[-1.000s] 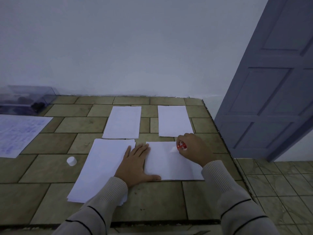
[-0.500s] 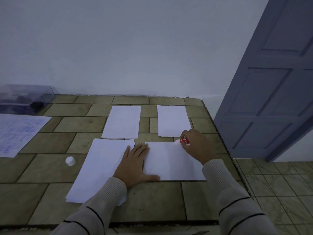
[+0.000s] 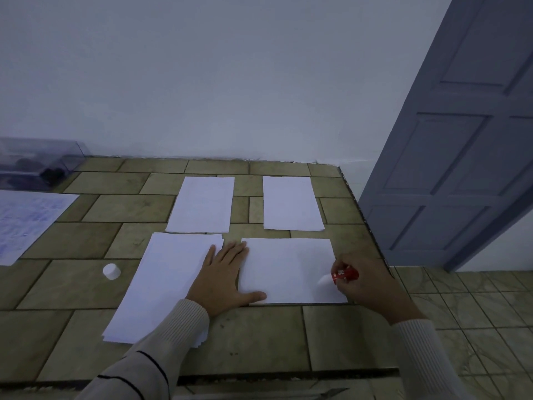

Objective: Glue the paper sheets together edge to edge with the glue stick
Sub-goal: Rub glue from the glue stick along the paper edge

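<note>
Glue stick (image 3: 339, 277) in right hand (image 3: 367, 284) — red label (image 3: 347, 275) illegible.

- Tiled counter (image 3: 259, 336), clock from its middle.
- Paper stack (image 3: 164, 287) at 8; single sheet (image 3: 288, 269) at 3.
- Far-left sheet (image 3: 202, 203) at 12; far-right sheet (image 3: 291, 203) at 2.
- White cap (image 3: 111, 271) at 9; printed sheet (image 3: 26, 223) beyond it; clear box (image 3: 37, 163) at 10.

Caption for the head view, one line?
Left hand presses a paper sheet flat; right hand holds the red glue stick to its right edge.

No text legible, glue stick (image 3: 344, 275) label (red, white marks) blurred; printed sheet (image 3: 26, 223) at left, blue print unreadable
</note>
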